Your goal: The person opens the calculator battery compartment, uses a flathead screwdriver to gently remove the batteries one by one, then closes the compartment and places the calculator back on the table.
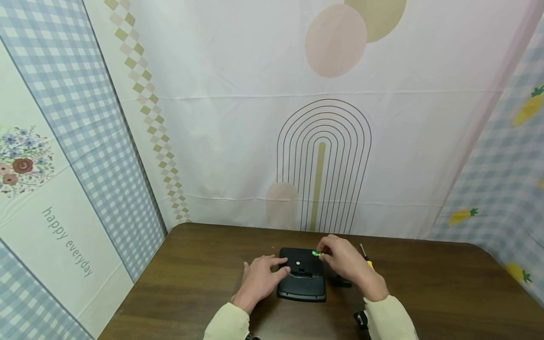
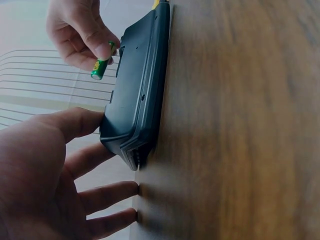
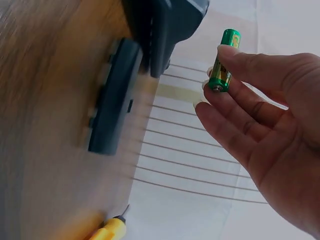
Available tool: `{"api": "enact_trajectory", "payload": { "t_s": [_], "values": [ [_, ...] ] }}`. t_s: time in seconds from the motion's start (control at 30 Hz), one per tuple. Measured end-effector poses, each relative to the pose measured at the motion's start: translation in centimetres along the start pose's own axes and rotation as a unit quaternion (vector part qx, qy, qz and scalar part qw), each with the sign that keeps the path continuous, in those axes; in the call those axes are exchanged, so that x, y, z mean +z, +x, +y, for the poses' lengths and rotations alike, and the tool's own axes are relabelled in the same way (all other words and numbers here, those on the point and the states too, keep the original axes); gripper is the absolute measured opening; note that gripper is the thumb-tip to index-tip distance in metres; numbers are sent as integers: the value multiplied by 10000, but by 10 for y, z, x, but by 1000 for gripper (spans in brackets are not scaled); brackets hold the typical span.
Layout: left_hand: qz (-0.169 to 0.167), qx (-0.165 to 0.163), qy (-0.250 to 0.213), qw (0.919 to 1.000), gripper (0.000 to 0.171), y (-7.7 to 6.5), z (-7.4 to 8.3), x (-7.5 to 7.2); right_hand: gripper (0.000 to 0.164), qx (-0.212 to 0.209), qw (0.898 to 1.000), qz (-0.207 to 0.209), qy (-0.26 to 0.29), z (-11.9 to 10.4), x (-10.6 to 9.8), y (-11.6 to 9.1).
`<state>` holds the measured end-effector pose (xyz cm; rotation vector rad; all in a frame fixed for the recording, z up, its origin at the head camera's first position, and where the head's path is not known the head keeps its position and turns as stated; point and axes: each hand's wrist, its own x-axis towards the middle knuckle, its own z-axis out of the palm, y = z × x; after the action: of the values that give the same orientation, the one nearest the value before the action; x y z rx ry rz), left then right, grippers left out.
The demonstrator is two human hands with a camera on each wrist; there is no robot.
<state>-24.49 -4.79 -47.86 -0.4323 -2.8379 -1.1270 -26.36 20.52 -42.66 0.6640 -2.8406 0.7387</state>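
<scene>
A black flat device (image 1: 302,286), like a desktop calculator lying face down, has a recess in its back and a small pale round spot above it. My left hand (image 1: 261,278) rests at its left side, thumb and index finger on it; in the left wrist view two other fingertips touch the table. My right hand (image 1: 345,259) pinches a green-and-gold cylindrical battery (image 3: 225,60) between thumb and fingertips, above the device's upper right corner. In the right wrist view, the battery's metal nub points down. Beneath that hand lies a black bar-shaped cover piece (image 3: 114,97) with small tabs.
A screwdriver (image 1: 369,260) with a yellow handle lies on the brown wooden table (image 1: 204,269), just right of my right hand. A patterned cloth (image 1: 238,141) hangs behind the table's far edge, and checked cloths hang at both sides.
</scene>
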Motion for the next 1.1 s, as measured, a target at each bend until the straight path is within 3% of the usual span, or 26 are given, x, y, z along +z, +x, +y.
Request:
{"api": "enact_trajectory", "payload": {
  "t_s": [0.33,1.1],
  "values": [
    [-5,-21,-40,10000,38,-1,0,-1,14,213,9994,89,-274,15,0,-2],
    [8,-16,-87,10000,36,-1,1,-1,16,686,9957,-212,-589,37,10,-5]
  ]
}}
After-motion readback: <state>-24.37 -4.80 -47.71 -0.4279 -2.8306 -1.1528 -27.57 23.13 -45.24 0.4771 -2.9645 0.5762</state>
